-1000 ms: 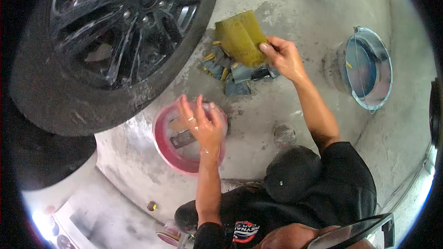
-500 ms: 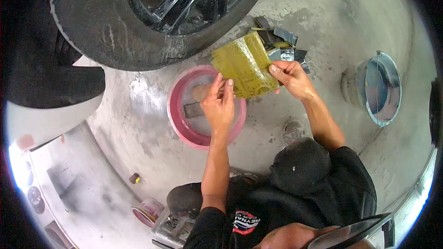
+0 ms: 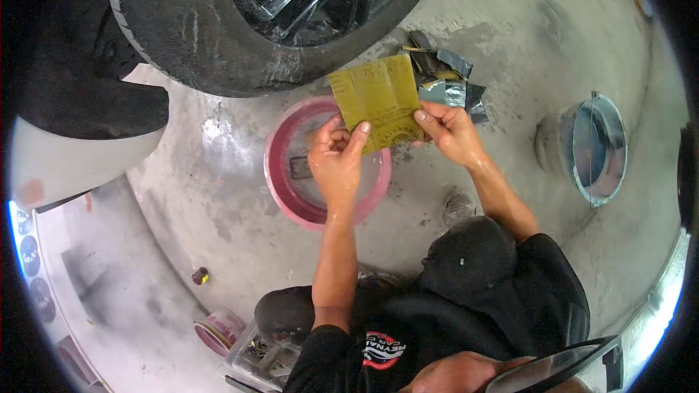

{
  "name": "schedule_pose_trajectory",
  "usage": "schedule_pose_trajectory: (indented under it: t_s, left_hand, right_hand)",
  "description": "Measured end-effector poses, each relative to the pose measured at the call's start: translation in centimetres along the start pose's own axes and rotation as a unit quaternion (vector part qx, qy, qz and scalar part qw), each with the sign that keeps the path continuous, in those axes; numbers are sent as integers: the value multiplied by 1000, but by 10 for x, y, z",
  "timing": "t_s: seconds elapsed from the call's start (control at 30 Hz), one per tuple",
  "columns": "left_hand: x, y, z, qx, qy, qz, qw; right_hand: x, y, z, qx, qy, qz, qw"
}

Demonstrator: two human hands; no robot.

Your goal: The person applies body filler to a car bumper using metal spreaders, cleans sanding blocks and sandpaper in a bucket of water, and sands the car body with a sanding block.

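Note:
A yellow sheet of sandpaper (image 3: 375,94), its printed backing facing the camera, is stretched between my two hands. My left hand (image 3: 339,160) pinches the lower left edge, thumb on the front and fingers curled behind. At the lower right corner, my right hand (image 3: 453,133) grips it between thumb and fingers. Beneath the sheet and my left hand stands a pink round tub (image 3: 280,193) holding cloudy water. A dark rectangular block (image 3: 299,168) shows in the tub, partly covered by my left hand.
A car tyre (image 3: 182,36) rises at the upper left. Crumpled dark sheets (image 3: 453,73) lie on the floor beyond my right hand. A bucket (image 3: 601,149) stands at the right. Near my knee are a small pink container (image 3: 220,331) and a clear organiser box (image 3: 262,360).
The sandpaper has shifted slightly left and turned more level. My left hand's fingers have curled behind its edge, and the right hand has moved a little left and down.

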State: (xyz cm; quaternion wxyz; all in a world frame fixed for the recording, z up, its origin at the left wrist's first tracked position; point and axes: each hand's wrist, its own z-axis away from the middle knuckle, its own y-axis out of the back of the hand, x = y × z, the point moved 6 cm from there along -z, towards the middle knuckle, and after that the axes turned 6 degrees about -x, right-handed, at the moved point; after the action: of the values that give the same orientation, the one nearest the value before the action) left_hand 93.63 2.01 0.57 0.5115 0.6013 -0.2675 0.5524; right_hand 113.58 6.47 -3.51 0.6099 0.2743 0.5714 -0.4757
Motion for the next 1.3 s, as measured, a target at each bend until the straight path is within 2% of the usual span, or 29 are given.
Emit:
schedule_pose_trajectory:
  t_s: [0.03,0.07,0.13,0.27,0.37,0.43,0.47,0.57,0.67,0.73,0.8,0.83,0.9,0.93,1.0,1.03,1.07,1.1,1.23,1.3]
  left_hand:
    - [-4,-2,-1,-30,39,29,998]
    - [-4,-3,-3,-30,37,28,998]
    - [-4,-18,-4,-131,-5,265,955]
    - [-10,-21,-4,-177,-2,264,948]
    - [-12,-22,-6,-132,-2,202,970]
    - [-1,-18,-6,-100,-72,165,979]
    - [-3,-18,-8,-99,-72,165,979]
    - [-30,5,-22,1,-38,273,961]
    - [-51,23,-33,23,-6,269,963]
    - [-56,23,-33,24,-1,275,961]
    - [-58,7,-29,-64,43,360,930]
    - [-57,2,-27,-63,42,360,930]
    - [-47,-21,-21,-165,24,376,912]
    - [-42,-25,-17,-164,22,376,911]
    - [-38,-32,-6,-165,112,492,847]
    - [-32,-30,-6,-166,111,492,847]
    - [-24,-31,-5,-198,108,530,818]
    - [-19,-32,-3,-229,104,566,785]
    - [-27,-35,1,-193,121,537,812]
    - [-38,-40,-2,-178,94,527,826]
  right_hand:
    - [-1,1,0,3,5,3,1000]
    - [-2,1,0,3,7,2,1000]
    - [-3,1,1,-11,2,31,999]
    - [-3,1,3,-18,3,45,999]
    - [1,2,3,-22,-1,54,998]
    - [-1,5,4,-5,-17,84,996]
    - [1,7,3,-6,-17,85,996]
    - [-1,26,4,48,25,55,997]
    - [-13,41,8,61,51,10,997]
    - [-21,42,9,14,60,-18,998]
    - [-32,35,11,-1,51,-58,997]
    - [-35,30,11,-12,40,-99,994]
    - [-30,17,7,-45,19,-131,990]
    - [-24,9,4,-77,-2,-165,983]
    - [-15,0,-2,-78,-13,-112,991]
    - [-14,1,-5,-49,-3,-44,998]
    - [-13,3,-5,-19,7,23,1000]
    - [-7,7,-6,-11,-8,34,999]
    - [-4,7,-2,-6,-2,60,998]
    - [-5,5,-1,8,3,18,1000]
